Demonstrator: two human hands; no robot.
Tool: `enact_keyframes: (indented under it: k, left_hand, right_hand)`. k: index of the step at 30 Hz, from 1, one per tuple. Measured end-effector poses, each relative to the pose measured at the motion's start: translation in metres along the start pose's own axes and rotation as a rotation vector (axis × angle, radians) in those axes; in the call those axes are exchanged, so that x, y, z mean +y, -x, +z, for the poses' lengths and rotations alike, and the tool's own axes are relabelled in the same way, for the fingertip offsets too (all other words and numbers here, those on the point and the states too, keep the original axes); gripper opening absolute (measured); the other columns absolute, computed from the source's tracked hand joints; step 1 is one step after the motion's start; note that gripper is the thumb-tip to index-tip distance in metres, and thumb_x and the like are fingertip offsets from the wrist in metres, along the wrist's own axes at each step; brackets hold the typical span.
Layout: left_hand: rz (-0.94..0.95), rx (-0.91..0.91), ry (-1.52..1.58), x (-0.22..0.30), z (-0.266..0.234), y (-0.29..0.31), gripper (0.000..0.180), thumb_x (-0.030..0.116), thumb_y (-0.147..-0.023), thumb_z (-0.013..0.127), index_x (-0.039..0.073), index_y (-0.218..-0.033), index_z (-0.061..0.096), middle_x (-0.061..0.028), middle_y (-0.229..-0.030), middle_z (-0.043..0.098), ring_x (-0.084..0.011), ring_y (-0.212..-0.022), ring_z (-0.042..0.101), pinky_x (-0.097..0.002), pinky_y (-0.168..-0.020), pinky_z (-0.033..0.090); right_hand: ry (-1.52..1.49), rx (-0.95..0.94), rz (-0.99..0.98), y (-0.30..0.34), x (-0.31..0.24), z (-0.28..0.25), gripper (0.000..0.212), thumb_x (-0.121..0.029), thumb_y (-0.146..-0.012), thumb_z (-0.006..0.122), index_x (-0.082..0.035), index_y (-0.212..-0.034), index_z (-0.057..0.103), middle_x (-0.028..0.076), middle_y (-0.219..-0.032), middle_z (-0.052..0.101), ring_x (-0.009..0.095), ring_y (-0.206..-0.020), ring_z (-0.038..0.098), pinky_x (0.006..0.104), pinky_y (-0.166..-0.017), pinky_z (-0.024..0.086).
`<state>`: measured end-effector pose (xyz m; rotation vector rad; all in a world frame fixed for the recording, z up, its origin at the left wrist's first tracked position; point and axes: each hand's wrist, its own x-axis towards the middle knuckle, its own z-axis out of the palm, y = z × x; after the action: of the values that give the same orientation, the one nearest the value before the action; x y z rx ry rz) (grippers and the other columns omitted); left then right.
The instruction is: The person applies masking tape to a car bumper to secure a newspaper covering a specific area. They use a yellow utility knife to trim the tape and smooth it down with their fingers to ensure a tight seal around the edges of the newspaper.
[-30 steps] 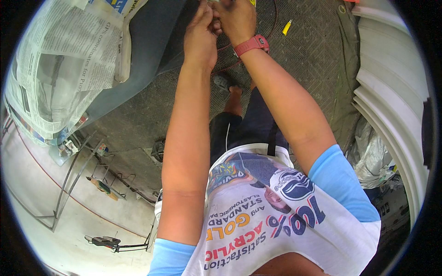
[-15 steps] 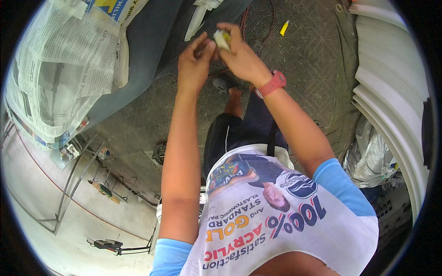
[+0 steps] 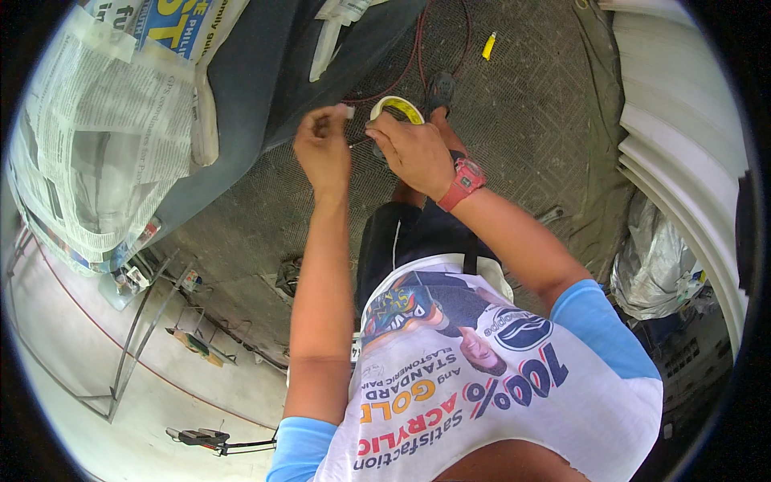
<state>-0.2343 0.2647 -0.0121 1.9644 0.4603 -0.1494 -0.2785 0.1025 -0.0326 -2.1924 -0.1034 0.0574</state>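
Out in front of me, my right hand [image 3: 416, 153] grips a roll of masking tape [image 3: 411, 108], a cream ring with a yellow inner core. Its fingers wrap over the near side of the ring. To its left, my left hand [image 3: 323, 149] is closed with the fingertips pinched, slightly blurred. A small whitish strip of tape [image 3: 348, 112] sticks out from those fingertips toward the roll. A narrow gap separates the two hands. I cannot tell whether the strip is still joined to the roll.
Newspaper [image 3: 136, 120] is taped over a large shape at the left, beside a dark grey panel [image 3: 241, 88]. A yellow tube [image 3: 488, 46] and a red hose [image 3: 419, 48] lie on the patterned floor. White ribbed panels [image 3: 666, 104] and silver sheeting [image 3: 652, 261] stand at right.
Both hands have come closer to my body. The tape roll has turned and shows its open ring. My left hand has moved left, away from it, with a tape strip at its fingertips.
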Motion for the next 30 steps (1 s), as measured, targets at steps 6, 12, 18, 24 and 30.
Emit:
enact_keyframes:
  k: [6,12,18,24,30]
  left_hand:
    - [0.358,-0.077,-0.277,0.014,0.01,-0.004,0.029,0.026,-0.115,0.065,0.003,-0.114,0.081,-0.0148,-0.108,0.08,-0.0275,-0.099,0.076,-0.0398,-0.09,0.057]
    - [0.448,-0.162,-0.346,0.04,0.004,-0.023,0.032,0.028,-0.117,0.06,0.004,-0.121,0.081,-0.0164,-0.11,0.079,-0.0324,-0.104,0.076,-0.0415,-0.092,0.057]
    - [0.247,0.027,-0.302,0.057,0.013,-0.019,0.037,0.029,-0.118,0.059,0.003,-0.137,0.076,-0.0171,-0.114,0.081,-0.0295,-0.106,0.077,-0.041,-0.095,0.057]
    - [0.14,-0.116,-0.239,0.045,0.016,-0.024,0.038,0.03,-0.117,0.063,0.002,-0.139,0.076,-0.0162,-0.119,0.082,-0.022,-0.114,0.076,-0.038,-0.102,0.056]
    - [0.124,-0.107,-0.223,0.036,0.016,-0.023,0.036,0.029,-0.114,0.068,0.001,-0.133,0.078,-0.018,-0.125,0.081,-0.0239,-0.115,0.076,-0.0389,-0.104,0.055]
  right_hand:
    - [-0.343,0.081,0.307,-0.034,0.004,-0.023,0.049,-0.033,-0.099,0.083,-0.012,-0.141,0.07,0.02,-0.117,0.071,0.043,-0.11,0.073,0.0507,-0.093,0.058]
    - [-0.196,-0.01,0.139,-0.074,0.022,-0.031,0.024,-0.03,-0.092,0.088,-0.009,-0.102,0.082,0.017,-0.119,0.069,0.042,-0.117,0.068,0.0529,-0.101,0.052]
    - [-0.078,0.368,0.128,-0.11,0.037,-0.009,0.02,-0.031,-0.089,0.09,-0.012,-0.095,0.085,0.015,-0.112,0.07,0.039,-0.111,0.067,0.0537,-0.095,0.05]
    - [-0.172,0.488,0.141,-0.143,0.03,0.011,0.025,-0.039,-0.085,0.094,-0.016,-0.09,0.087,0.011,-0.108,0.071,0.037,-0.114,0.064,0.0561,-0.098,0.044]
    - [-0.111,0.472,0.189,-0.161,0.028,0.024,0.029,-0.045,-0.082,0.095,-0.018,-0.089,0.087,0.012,-0.109,0.066,0.035,-0.113,0.062,0.054,-0.096,0.042]
